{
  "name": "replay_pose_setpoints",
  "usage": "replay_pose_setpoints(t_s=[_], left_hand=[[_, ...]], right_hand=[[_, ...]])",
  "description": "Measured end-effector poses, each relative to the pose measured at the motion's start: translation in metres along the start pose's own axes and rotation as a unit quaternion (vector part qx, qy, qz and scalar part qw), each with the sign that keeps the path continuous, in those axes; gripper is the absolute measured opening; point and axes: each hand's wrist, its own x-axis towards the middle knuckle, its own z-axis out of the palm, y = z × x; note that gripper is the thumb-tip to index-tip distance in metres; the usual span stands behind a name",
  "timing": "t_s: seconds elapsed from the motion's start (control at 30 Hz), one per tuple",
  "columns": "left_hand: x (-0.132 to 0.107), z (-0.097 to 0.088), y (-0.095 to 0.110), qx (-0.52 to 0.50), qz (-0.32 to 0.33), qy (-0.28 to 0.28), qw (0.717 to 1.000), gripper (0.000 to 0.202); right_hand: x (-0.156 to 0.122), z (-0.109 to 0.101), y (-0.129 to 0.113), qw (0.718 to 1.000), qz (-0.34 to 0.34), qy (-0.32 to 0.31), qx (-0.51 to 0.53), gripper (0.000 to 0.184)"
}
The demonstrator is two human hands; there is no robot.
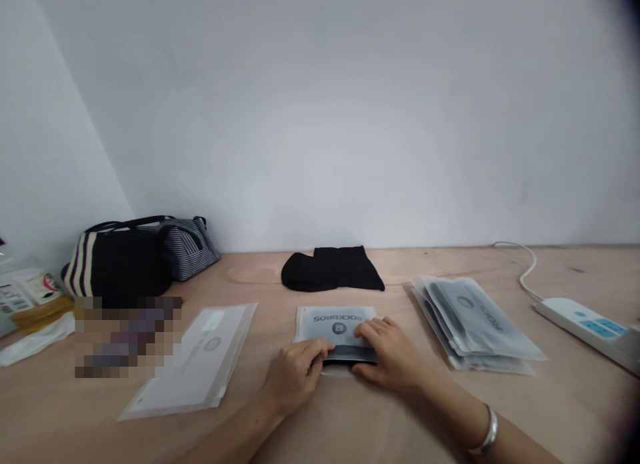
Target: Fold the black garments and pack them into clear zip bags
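Observation:
A frosted plastic zip bag (314, 322) lies in front of me, printed ROCKBROS with a round logo upside down to my view. Something dark shows inside it near the close edge. My left hand (300, 371) is closed on the bag's near left corner, thumb and fingers pinched together. At the near right side, my right hand (393, 354) grips the same bag, fingers bent on top and thumb at the edge. Beyond the bag, a folded black cloth piece (333, 269) lies by the wall.
To the left lies a flat frosted bag (195, 361); to the right, a stack of filled frosted bags (473, 321). A white power strip (585, 321) with a cord sits far right. A striped bag (187, 247), a black cap-like item (123, 267) and a labelled container (37, 297) stand left.

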Motion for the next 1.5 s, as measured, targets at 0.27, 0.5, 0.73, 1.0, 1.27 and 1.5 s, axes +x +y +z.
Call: replay_pose_setpoints(t_s=[0.27, 0.5, 0.73, 1.0, 1.27, 1.5], left_hand=[[0.000, -0.008, 0.004, -0.027, 0.006, -0.039, 0.999, 0.021], [-0.024, -0.044, -0.018, 0.115, 0.040, -0.060, 0.991, 0.048], [-0.026, -0.036, -0.022, 0.142, 0.055, -0.020, 0.988, 0.026], [-0.025, -0.031, -0.020, 0.135, 0.099, -0.011, 0.986, 0.026], [-0.030, -0.028, -0.028, 0.123, 0.072, -0.028, 0.989, 0.024], [-0.011, -0.044, -0.004, 0.125, 0.003, -0.067, 0.990, 0.044]], right_hand=[[0.026, 0.027, -0.030, 0.993, -0.003, -0.019, -0.118, 0.017], [0.031, 0.021, -0.047, 0.993, -0.056, 0.025, -0.097, 0.028], [0.050, 0.062, -0.071, 0.976, -0.161, 0.062, -0.135, 0.008], [0.024, 0.051, -0.047, 0.970, -0.168, 0.067, -0.164, 0.014], [-0.043, 0.014, 0.013, 0.983, -0.078, 0.073, -0.152, 0.019], [-0.040, -0.023, 0.011, 1.000, 0.001, -0.012, -0.028, 0.034]])
